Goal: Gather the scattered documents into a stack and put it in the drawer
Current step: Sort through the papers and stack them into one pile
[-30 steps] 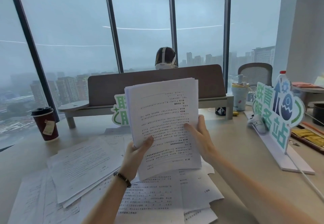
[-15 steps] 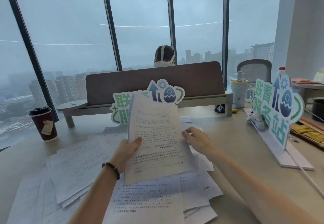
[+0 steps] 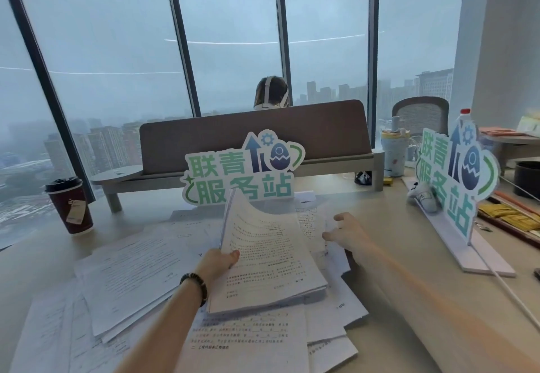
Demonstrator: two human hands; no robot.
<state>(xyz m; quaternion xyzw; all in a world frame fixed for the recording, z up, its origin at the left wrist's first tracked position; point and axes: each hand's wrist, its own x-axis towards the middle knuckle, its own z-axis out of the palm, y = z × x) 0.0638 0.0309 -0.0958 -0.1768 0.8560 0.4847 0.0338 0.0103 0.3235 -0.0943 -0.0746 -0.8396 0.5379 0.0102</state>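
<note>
A stack of printed documents (image 3: 268, 258) slants low over the desk (image 3: 409, 299), its near edge close to the sheets beneath. My left hand (image 3: 217, 261) grips the stack's left edge, thumb on top. My right hand (image 3: 347, 235) is off the stack, just to its right, fingers loosely spread above loose sheets there. More scattered documents (image 3: 131, 270) cover the desk to the left, and other sheets (image 3: 248, 340) lie in front of me. No drawer is in view.
A red coffee cup (image 3: 71, 206) stands at the far left. A green-lettered sign (image 3: 242, 168) stands behind the papers, a second sign (image 3: 455, 180) on the right with a white cable (image 3: 511, 293) beside it. Behind the brown partition (image 3: 251, 136) sits a person (image 3: 271, 92).
The stack has come down from upright in front of me to a low slant over the desk. My right hand has let go of it and moved out to the right.
</note>
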